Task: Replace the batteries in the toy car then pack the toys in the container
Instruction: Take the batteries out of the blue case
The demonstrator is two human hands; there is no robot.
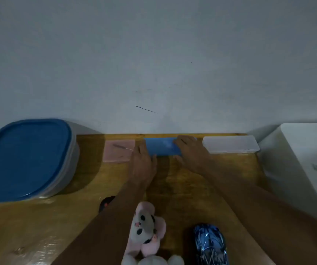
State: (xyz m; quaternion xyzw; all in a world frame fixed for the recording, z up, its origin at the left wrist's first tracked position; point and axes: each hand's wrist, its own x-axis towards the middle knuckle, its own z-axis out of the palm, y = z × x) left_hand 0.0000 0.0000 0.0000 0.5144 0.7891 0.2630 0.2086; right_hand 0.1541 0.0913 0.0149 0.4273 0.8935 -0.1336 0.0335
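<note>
Both my hands reach to a flat blue box [160,147] at the table's far edge by the wall. My left hand [142,163] grips its left end and my right hand [189,152] grips its right end, thumbs on the near side. The blue toy car [210,244] lies near the table's front edge, to the right of a pink plush toy [146,230]. A large clear container with a blue lid [25,157] stands at the far left.
A pink box [118,151] with a small screwdriver on it lies left of the blue box, and a clear white box [230,144] lies to its right. A dark object [105,203] peeks out beside my left forearm. A white appliance [311,161] borders the wooden table [39,236].
</note>
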